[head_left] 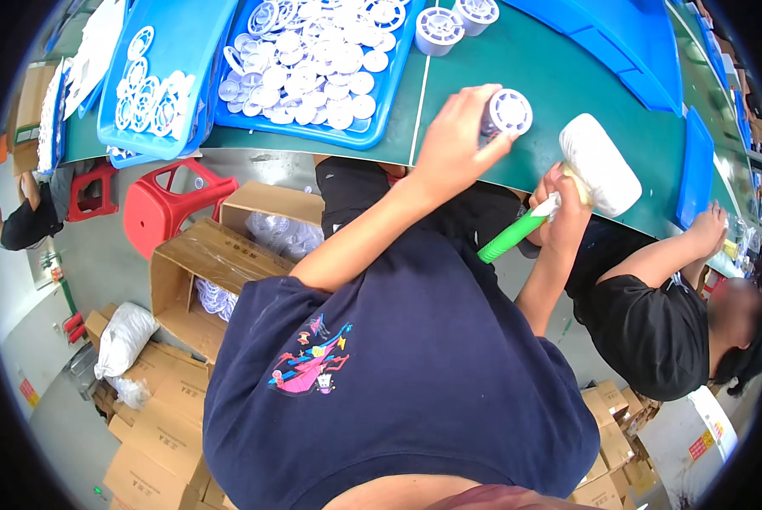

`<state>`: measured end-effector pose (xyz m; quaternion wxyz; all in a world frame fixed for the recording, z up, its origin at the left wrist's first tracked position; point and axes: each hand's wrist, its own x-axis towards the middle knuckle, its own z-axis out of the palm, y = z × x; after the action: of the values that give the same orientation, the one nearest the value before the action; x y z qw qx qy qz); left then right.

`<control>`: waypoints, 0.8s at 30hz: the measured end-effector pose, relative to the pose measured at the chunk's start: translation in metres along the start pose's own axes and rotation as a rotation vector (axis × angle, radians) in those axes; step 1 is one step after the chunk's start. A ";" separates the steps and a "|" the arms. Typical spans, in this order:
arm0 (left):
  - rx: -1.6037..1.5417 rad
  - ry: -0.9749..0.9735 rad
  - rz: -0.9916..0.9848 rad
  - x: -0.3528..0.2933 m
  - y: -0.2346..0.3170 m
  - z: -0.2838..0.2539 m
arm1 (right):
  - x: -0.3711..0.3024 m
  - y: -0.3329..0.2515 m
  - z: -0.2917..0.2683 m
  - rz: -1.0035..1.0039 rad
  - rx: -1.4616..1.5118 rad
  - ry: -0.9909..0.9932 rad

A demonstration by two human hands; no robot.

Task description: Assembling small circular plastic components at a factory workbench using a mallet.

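Observation:
My left hand [459, 136] is closed around the side of a pale grey spoked plastic spool [511, 111], which stands on the green table near its front edge. Its round slotted face points up. In my right hand [565, 197] is a mallet [600, 163], gripped at the top of its green handle, just under the head. The mallet's head is bulky and wrapped in white. It is held just to the right of the spool, apart from it.
Two similar spools [440, 31] stand at the table's far side. Blue trays of white discs [292, 68] and rings [147, 102] lie to the left. A blue bin [611, 42] sits at the far right. A co-worker [653, 331] works at my right; cartons [202, 263] and a red stool [164, 208] stand on the floor.

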<state>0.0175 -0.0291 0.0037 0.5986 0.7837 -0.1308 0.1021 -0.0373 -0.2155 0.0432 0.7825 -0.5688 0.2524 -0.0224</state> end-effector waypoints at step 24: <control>0.577 0.228 0.141 0.068 -0.009 -0.044 | -0.010 0.006 0.055 -0.709 -1.170 -0.077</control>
<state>0.0847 0.0096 0.0283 0.3540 0.8936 -0.0827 0.2634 -0.0247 -0.1616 0.0540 0.3003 -0.9466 -0.0064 -0.1172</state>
